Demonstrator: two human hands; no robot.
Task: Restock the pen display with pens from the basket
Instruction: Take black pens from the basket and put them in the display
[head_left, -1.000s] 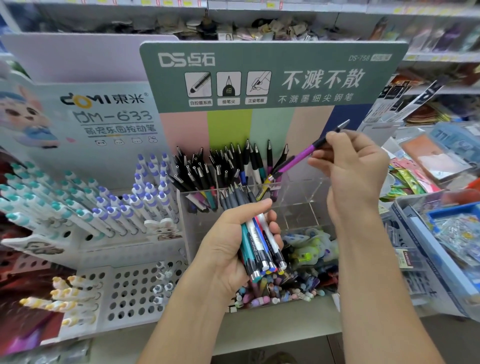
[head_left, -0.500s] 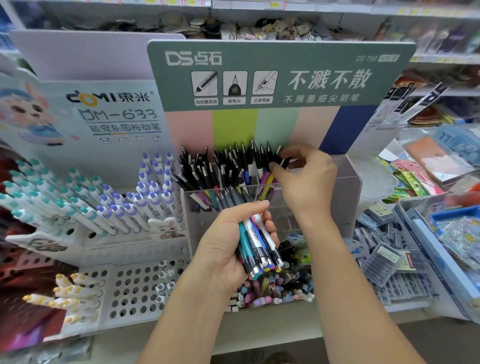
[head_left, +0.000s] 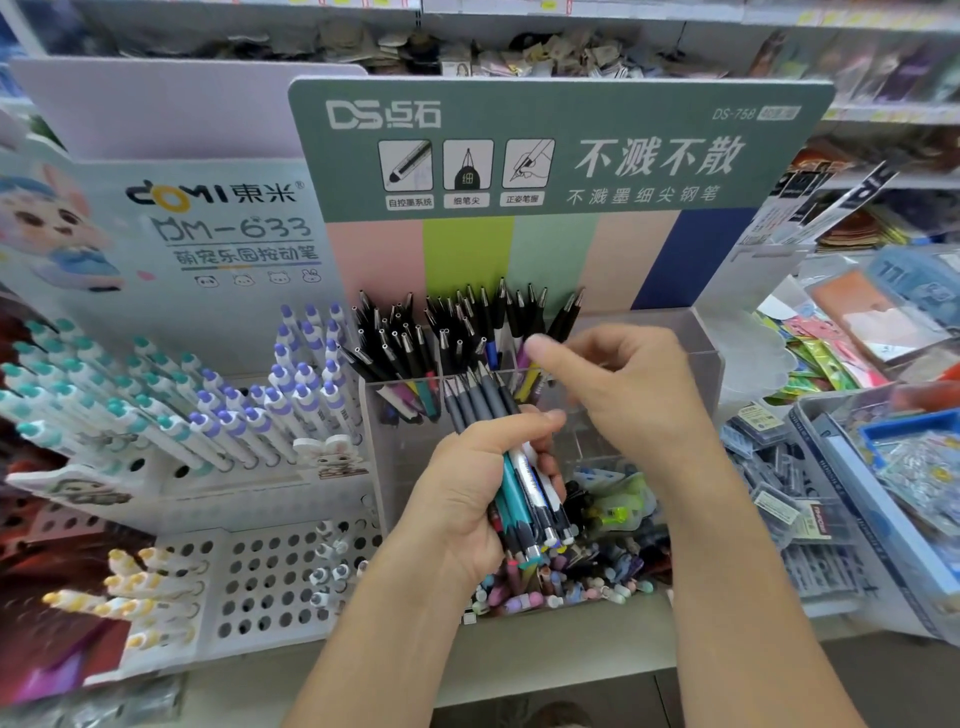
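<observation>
Head view: your left hand (head_left: 480, 488) grips a bundle of pens (head_left: 524, 483) at frame centre; your right hand (head_left: 631, 387), fingers loosely curled, holds nothing visible beside the clear display box (head_left: 701, 332). Seat each pen upright, tip down, among matching colours.

A bundle of pens (head_left: 524, 483) with teal, white and dark blue barrels and grey grips was gripped in the fingers of the left hand (head_left: 467, 499). Black-topped pens (head_left: 447, 338) with silver tips, some with magenta, yellow and blue barrels, were seen just beyond the right hand's fingertips (head_left: 537, 347). A green header card (head_left: 561, 145) was lettered in white above them, over stripes of pink, lime, mint, beige and navy. White pens capped in purple (head_left: 291, 395) and teal (head_left: 93, 384) were racked left of the fingers.
</observation>
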